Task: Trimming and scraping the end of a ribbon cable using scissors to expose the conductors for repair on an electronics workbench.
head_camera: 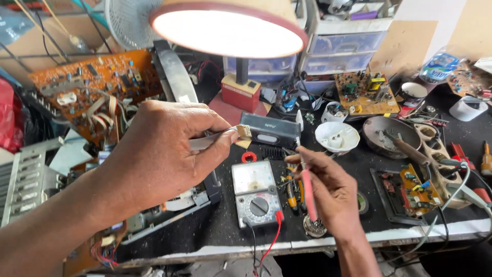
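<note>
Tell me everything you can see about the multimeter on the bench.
The multimeter is an analog one with a grey casing that looks like plastic. It lies flat, face up, on the black bench top, near the front edge. A pale needle-scale window fills its upper half; below sits a round black dial ringed with white markings. A red lead and a black lead leave its lower end and hang over the bench edge. Neither hand touches it: the left hand is above and to its left, the right hand beside it.

The table (225, 225) is crowded: a multimeter (255, 194) lies beneath the hands, a lamp shade (228, 28) hangs close above, and an orange circuit board (97, 84) blocks the left. Bare black strip beside the multimeter.
</note>
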